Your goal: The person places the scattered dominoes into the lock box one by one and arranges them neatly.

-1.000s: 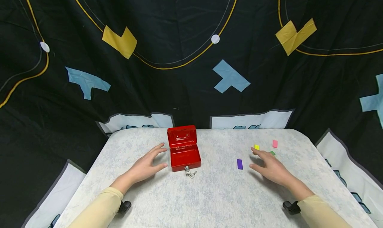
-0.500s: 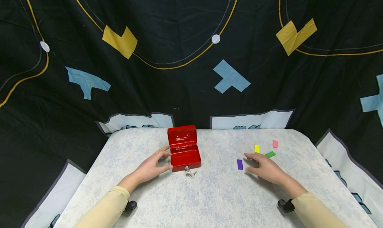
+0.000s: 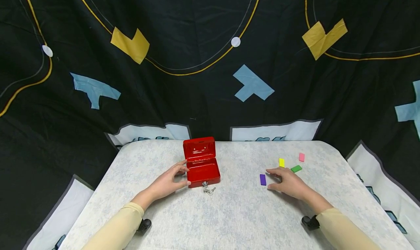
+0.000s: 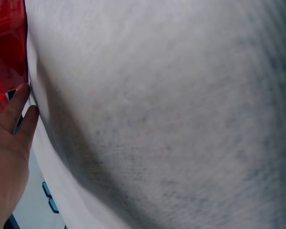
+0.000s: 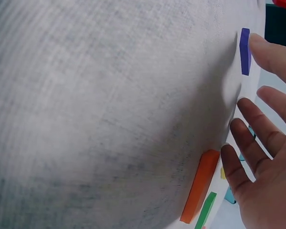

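Note:
A red metal cash box (image 3: 203, 171) stands with its lid (image 3: 199, 150) up. A small padlock (image 3: 205, 186) with keys (image 3: 211, 191) hangs at its front. My left hand (image 3: 167, 181) is at the box's left side, thumb and fingertips at its edge, fingers spread and gently bent. My right hand (image 3: 288, 183) hovers low just right of a purple block (image 3: 263, 179), fingers apart, nothing held. The right wrist view has the thumb close to the purple block (image 5: 245, 51); whether they touch I cannot tell. An orange block (image 5: 200, 186) lies below that hand, hidden in the head view.
Beyond my right hand lie a yellow block (image 3: 281, 163), a green block (image 3: 296, 168) and a pink block (image 3: 301, 157). The pale patterned table (image 3: 229, 221) ends at a black curtain (image 3: 210, 108) behind it.
My left hand has moved right, up to the box's side. My right hand has moved left toward the purple block, uncovering the green block. Box and blocks stay in place.

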`<control>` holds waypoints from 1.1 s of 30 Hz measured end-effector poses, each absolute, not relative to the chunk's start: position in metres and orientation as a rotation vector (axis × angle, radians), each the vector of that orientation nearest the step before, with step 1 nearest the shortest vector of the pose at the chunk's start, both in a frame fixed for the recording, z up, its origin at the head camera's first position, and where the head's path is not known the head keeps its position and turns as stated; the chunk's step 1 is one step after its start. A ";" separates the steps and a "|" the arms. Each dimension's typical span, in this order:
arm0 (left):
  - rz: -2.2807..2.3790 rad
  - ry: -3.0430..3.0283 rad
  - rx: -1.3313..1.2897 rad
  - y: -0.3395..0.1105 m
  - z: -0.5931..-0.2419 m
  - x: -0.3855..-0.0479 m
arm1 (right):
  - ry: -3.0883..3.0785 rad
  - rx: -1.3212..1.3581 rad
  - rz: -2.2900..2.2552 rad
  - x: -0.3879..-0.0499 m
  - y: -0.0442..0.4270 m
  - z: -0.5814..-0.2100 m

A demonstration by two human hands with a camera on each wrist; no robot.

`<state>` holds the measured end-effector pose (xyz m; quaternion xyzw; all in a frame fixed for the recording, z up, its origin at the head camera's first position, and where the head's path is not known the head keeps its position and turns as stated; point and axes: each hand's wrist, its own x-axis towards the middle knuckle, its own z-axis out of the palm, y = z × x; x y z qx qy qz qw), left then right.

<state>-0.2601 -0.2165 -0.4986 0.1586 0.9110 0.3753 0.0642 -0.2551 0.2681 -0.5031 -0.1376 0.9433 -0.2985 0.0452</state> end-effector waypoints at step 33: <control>1.216 2.688 0.452 -0.215 -0.503 -0.262 | 2.925 -0.343 -0.897 -0.260 0.259 -0.507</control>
